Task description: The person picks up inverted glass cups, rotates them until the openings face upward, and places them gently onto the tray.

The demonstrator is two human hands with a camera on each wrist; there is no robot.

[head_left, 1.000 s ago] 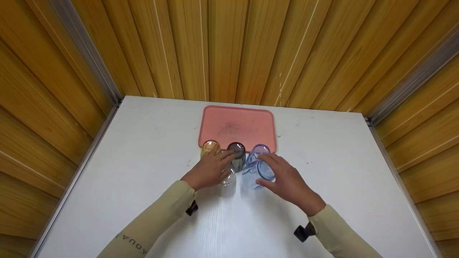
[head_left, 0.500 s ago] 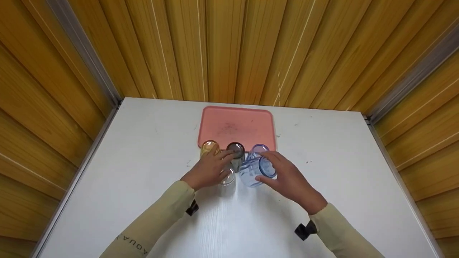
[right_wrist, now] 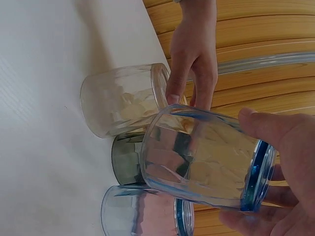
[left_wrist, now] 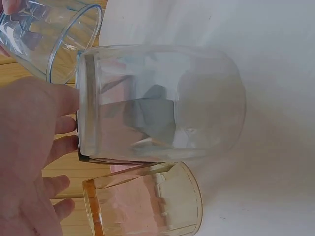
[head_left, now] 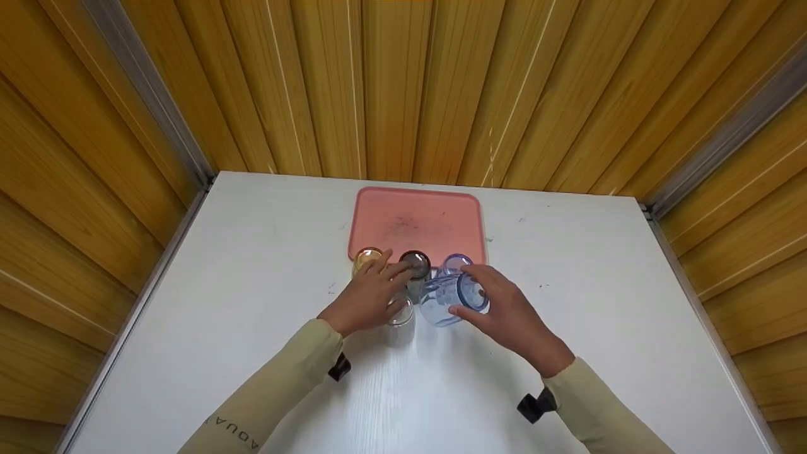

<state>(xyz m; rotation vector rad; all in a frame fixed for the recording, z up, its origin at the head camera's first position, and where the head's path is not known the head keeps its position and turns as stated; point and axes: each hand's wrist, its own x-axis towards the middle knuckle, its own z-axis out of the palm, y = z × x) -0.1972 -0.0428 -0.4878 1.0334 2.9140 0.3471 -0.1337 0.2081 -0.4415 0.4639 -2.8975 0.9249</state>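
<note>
My right hand [head_left: 510, 312] grips a light blue drinking glass [head_left: 444, 306] near its thick blue end, between thumb and fingers. The glass is tilted, its wide rim facing down and left in the right wrist view. Spread over the other glasses, my left hand [head_left: 365, 299] has its thumb by the rim of a clear glass [left_wrist: 206, 103] and its fingers above a dark grey glass [head_left: 416, 258] and an amber glass [left_wrist: 142, 201]. A second blue glass [right_wrist: 142, 214] stands behind the held one. Whether the left fingers press on each glass, I cannot tell.
Behind the glasses lies a pink tray [head_left: 416, 217] with dark smudges on it. The white table [head_left: 277, 252] extends to both sides. Yellow wood-look panels [head_left: 397, 94] wall the back and sides.
The held blue glass has tipped over further and shifted slightly left and up in the right hand. A left finger has lifted a little near the amber glass.
</note>
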